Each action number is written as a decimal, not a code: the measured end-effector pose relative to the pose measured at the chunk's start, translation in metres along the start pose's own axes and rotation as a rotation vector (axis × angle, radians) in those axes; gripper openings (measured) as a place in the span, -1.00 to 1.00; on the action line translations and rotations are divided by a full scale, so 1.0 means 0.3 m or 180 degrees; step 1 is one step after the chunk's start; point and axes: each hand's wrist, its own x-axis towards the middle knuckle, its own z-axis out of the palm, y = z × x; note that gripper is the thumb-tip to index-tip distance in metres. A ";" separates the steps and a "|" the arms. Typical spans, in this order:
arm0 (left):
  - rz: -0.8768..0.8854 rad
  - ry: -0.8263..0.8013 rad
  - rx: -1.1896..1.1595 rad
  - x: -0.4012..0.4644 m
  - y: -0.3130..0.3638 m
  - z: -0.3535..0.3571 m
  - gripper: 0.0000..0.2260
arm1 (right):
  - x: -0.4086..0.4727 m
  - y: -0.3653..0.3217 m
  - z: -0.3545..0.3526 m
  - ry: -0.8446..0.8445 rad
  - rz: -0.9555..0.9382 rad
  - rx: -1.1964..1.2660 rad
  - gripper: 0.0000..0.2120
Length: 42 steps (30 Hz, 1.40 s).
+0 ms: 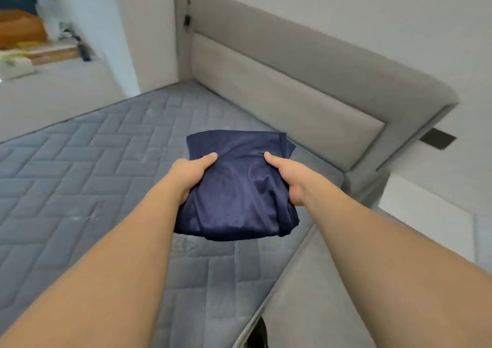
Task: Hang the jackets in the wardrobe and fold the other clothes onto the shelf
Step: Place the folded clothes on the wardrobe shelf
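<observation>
While hands [241,177] hold folded garment [237,187], headboard [292,86] stands beyond.

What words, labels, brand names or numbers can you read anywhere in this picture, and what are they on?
None can be read.
Folded navy cloth, held in both hands: no print or tag showing.
Mattress: faint marks in the quilting, too blurred to read.
Boxes on the floor, far left: too blurred to read.
</observation>
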 end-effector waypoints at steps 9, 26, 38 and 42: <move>0.0931 -0.1306 0.0707 -0.452 0.412 1.126 -0.49 | -0.626 -0.158 -1.049 0.1512 -0.0899 0.0862 -0.59; 0.1592 -0.4613 0.1344 -1.420 0.469 2.521 -0.48 | -1.663 0.111 -2.000 0.4011 -0.2030 0.1901 -0.55; 0.1314 -0.6393 0.1559 -2.044 0.259 2.865 -0.61 | -2.111 0.364 -2.097 0.5765 -0.2076 0.2444 -0.60; 0.1309 -0.6591 0.1431 -2.262 0.137 2.999 -0.52 | -2.257 0.461 -2.189 0.6055 -0.2112 0.2472 -0.67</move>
